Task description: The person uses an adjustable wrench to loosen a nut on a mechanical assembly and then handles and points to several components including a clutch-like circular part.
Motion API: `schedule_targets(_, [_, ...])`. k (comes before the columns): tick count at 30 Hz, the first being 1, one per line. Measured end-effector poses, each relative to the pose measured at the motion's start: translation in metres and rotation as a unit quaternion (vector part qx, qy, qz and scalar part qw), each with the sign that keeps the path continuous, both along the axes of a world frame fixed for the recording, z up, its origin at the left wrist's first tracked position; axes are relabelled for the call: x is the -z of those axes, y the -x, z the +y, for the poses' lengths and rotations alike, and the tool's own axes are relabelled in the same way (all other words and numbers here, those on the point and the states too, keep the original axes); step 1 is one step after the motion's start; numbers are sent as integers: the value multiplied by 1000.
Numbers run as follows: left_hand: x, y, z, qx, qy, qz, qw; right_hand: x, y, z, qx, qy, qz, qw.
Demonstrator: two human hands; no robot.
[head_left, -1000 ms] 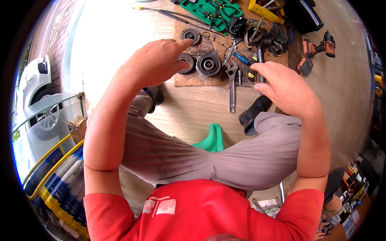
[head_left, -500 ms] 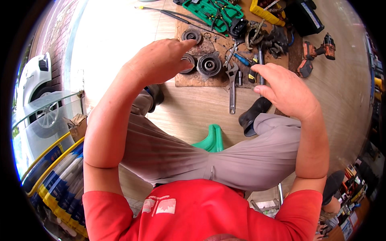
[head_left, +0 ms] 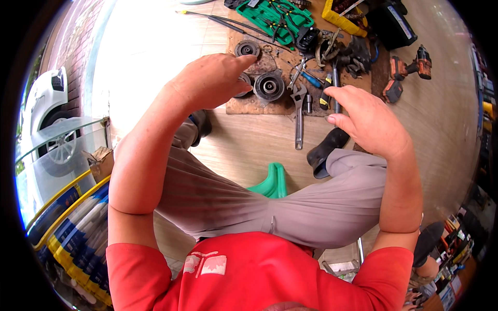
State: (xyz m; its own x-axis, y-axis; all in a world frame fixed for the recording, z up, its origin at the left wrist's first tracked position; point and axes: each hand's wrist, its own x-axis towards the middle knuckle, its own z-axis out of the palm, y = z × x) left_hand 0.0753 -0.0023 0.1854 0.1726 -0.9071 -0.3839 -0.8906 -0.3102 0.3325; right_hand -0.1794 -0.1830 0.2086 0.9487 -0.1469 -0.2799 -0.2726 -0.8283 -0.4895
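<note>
My left hand (head_left: pixel 212 80) hovers over the left side of a stained brown board (head_left: pixel 237 106), thumb and forefinger spread apart with nothing between them. Its forefinger is just below a round dark metal part (head_left: pixel 247 49), and it partly covers a second round part (head_left: pixel 244 79). A larger black ringed pulley (head_left: pixel 270 86) lies to its right. My right hand (head_left: pixel 371 119) is held palm down, also with thumb and fingers apart and nothing gripped. Nearest its fingertips are a hammer-like bar (head_left: pixel 336 93) and a yellow-and-black handled tool (head_left: pixel 326 90). An adjustable wrench (head_left: pixel 299 122) lies between the hands.
Farther back are a green tool case (head_left: pixel 275 20), a yellow bin (head_left: pixel 342 20) and a black box (head_left: pixel 390 25). An orange cordless drill (head_left: pixel 407 70) lies on the right. A screwdriver (head_left: pixel 311 79) and socket (head_left: pixel 309 103) rest by the wrench. A green stool (head_left: pixel 272 181) stands between my legs.
The whole view has shifted slightly. Both hands keep nearly the same pose, and nothing has been picked up or put down.
</note>
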Motion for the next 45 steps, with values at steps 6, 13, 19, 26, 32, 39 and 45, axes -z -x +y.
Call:
schedule_targets(6, [-2,1,-1,-8,-34,5,999,1,0,0,0,4,-3,1000])
schedule_targets(13, [-4,1,0,-9,-37,6,999,1,-1,1,-1,5,3,1000])
schedule_targets(19, [1,-2,4,-3,-12,5,1000,2,-2,1,-12,-1,-16,1000])
schedule_targets(26, [-4,-3,3,0,-20,2,1000,1,-4,2,-16,-5,-22,1000])
schedule_targets(32, [-8,-2,1,0,-61,5,998,2,-4,2,-19,-3,-30,999])
schedule_targets(39, [-7,-2,5,-12,-33,2,999,2,-4,2,-15,-7,-27,999])
schedule_targets(45, [-5,-3,6,-13,-26,2,1000,1,-5,2,-14,-11,-15,1000])
